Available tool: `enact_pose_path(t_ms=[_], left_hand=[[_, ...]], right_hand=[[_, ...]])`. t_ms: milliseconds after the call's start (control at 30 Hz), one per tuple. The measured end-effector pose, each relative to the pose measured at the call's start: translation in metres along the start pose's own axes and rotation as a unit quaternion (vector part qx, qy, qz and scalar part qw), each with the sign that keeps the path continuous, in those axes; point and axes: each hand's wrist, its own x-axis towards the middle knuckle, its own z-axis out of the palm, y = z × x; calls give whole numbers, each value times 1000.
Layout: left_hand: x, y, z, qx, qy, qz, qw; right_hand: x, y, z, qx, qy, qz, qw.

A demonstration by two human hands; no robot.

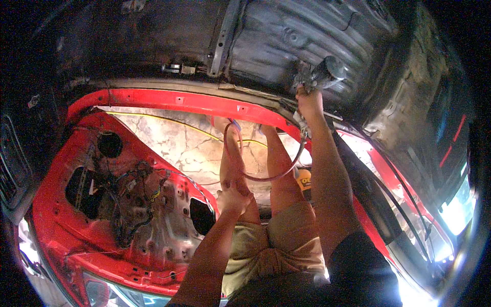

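Observation:
My right hand (311,102) is raised at the upper right, its fingers closed round the handle of a spray gun (305,78). The gun carries a dark, rounded cup (329,71) on its right and is close to the car's dark floor pan (291,38). From the handle's lower end a reddish air hose (271,178) loops down past my legs. My left hand (235,198) rests on my left knee with the fingers loosely bent and no tool visible in it.
A red door sill (179,100) runs between me and the floor pan. The red car door (66,225) stands at the left, with exposed wiring (135,181). Behind my legs are cracked ground (189,135), a yellow hose (169,121) and a yellow object (304,179).

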Motion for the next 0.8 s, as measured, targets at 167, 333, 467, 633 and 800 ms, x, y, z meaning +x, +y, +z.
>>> enact_pose_path(t_ms=[167,333,467,633,800], left_hand=[[-1,4,-2,10,10,-5,1000],[0,7,-1,13,-1,-23,1000],[1,9,0,36,-22,-39,998],[0,9,1,20,-21,-36,999],[-1,7,5,8,1,-21,1000]], right_hand=[[-51,1,10,199,-20,-63,978],[-58,7,24,217,-8,-92,972],[-44,11,33,158,77,-109,978],[-40,1,33,162,159,-172,958],[-50,-14,15,288,-23,3,957]])
